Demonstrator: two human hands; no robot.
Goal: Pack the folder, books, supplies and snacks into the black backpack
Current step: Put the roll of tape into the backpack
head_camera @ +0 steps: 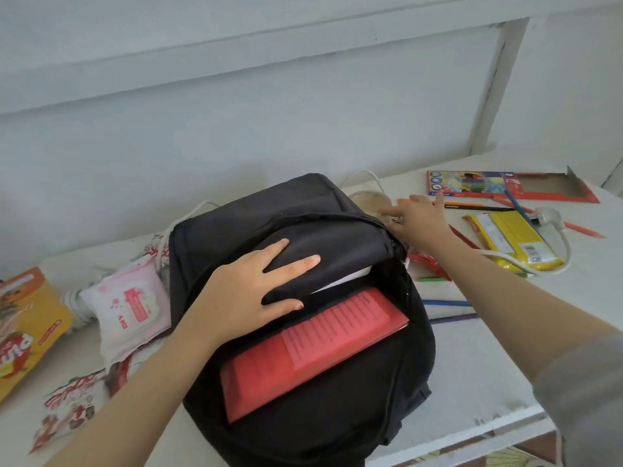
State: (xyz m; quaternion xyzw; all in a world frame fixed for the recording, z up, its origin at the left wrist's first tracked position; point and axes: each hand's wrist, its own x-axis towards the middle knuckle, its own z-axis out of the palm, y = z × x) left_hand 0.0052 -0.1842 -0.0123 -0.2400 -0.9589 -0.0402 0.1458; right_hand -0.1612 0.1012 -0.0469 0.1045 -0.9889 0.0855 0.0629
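A white surface (472, 365) runs under a pale wall. The backpack (286, 203) sits at centre with its mouth open and the red folder (313, 348) already inside. The left grip (249, 294) lies flat on the flap, fingers straight, grasping nothing. The right grip (418, 220) reaches toward 1 o'clock, spread and empty. Loose pencils (472, 207) lie just beyond it at 3 o'clock, their long axes crosswise, so the right grip is nearer. Snacks (30, 328) lie at 9 o'clock.
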